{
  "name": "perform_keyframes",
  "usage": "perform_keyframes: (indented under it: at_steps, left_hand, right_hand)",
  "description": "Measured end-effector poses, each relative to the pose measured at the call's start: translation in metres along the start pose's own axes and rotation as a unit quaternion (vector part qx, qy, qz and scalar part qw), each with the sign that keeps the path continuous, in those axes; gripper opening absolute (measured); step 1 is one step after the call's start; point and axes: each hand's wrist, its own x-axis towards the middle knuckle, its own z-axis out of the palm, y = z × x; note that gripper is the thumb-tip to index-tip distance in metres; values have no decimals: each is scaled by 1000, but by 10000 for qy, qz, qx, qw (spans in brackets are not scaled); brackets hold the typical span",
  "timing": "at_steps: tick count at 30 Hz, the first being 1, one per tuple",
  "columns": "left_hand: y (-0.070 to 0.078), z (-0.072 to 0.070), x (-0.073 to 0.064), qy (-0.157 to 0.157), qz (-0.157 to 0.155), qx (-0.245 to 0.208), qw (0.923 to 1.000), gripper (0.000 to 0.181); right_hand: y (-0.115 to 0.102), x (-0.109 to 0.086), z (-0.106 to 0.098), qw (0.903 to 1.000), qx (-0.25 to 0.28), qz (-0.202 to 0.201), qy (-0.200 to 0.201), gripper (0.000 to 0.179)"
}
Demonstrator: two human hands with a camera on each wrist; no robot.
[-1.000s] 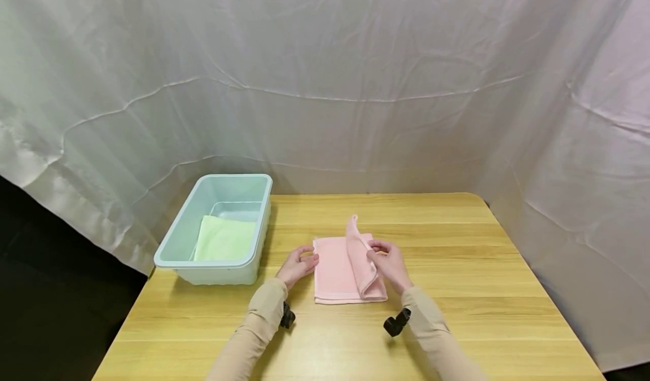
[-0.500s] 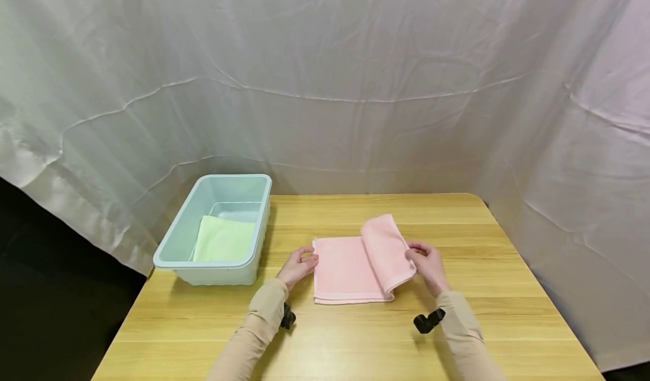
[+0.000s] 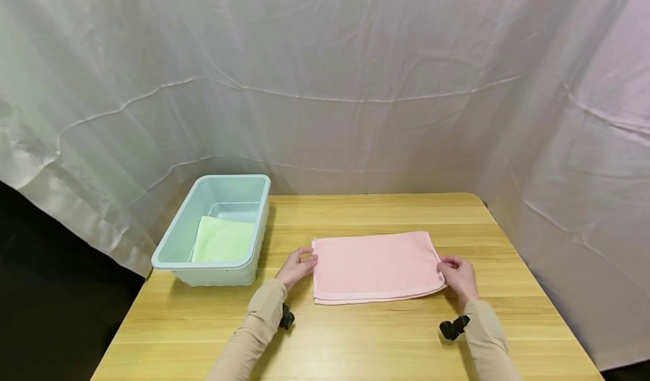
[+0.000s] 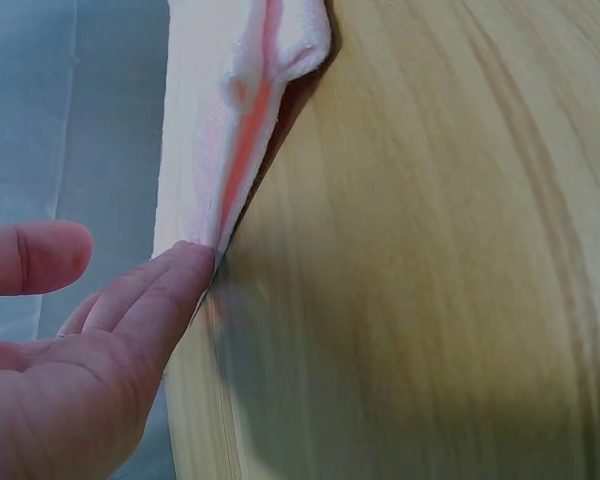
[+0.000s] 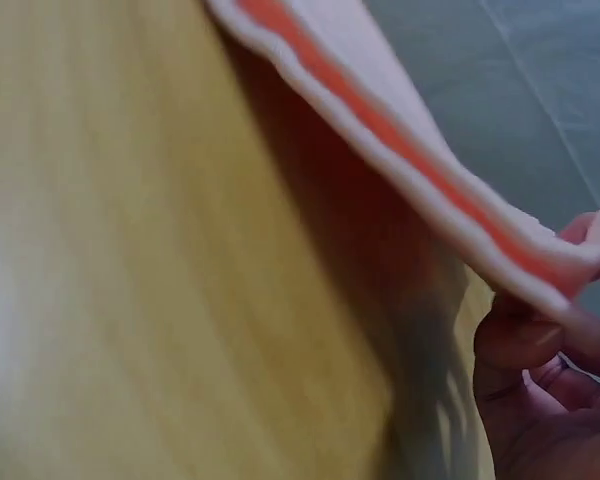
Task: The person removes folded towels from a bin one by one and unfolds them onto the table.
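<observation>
Pink cloth (image 3: 377, 265): fuzzy, layered rectangle
Left hand (image 3: 298, 266): straight fingers touch cloth's edge, thumb apart
Right hand (image 3: 459, 276): fingers pinch cloth's opposite edge
Table (image 3: 365, 341): wood-grained

From well back, my head view faces forward and down over the whole pink towel (image 3: 376, 265). My two wrist views, tipped sideways, look from close by at the left hand (image 3: 297, 268) and right hand (image 3: 459, 276); each shares the towel with the head view.
</observation>
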Motion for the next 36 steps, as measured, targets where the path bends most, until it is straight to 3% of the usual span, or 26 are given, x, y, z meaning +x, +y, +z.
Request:
perform_keyframes:
  at_steps: [3,6,9,12,14,18,24,28,36]
  left_hand:
    - [-1,0,0,17,-24,1,10000,44]
    - [-1,0,0,21,-23,7,10000,44]
    - [0,2,-1,98,28,181,9998,44]
    - [3,6,-4,230,223,479,9983,44]
    - [5,8,-5,226,366,579,9974,46]
    - [6,11,-5,-331,481,258,9980,50]
    - [-2,12,-4,-1280,612,567,9883,51]
    - [-6,14,-5,-1680,675,614,9815,51]
    - [-6,15,-7,-1670,693,759,9806,56]
  right_hand:
    - [4,-1,-3,9994,-333,-118,-5,42]
    - [3,-3,-2,9978,-518,-282,289,37]
    - [-5,-6,3,9942,-565,-613,685,31]
    - [-14,-9,12,9903,-380,-1154,667,27]
    - [-18,-12,20,9871,-178,-1558,309,26]
    - [-19,-12,38,9714,314,-2215,-800,27]
    - [-15,-6,59,9484,703,-2186,-2187,38]
    - [-11,-2,65,9423,540,-2135,-2521,37]
    - [-8,-3,68,9352,593,-2149,-2753,35]
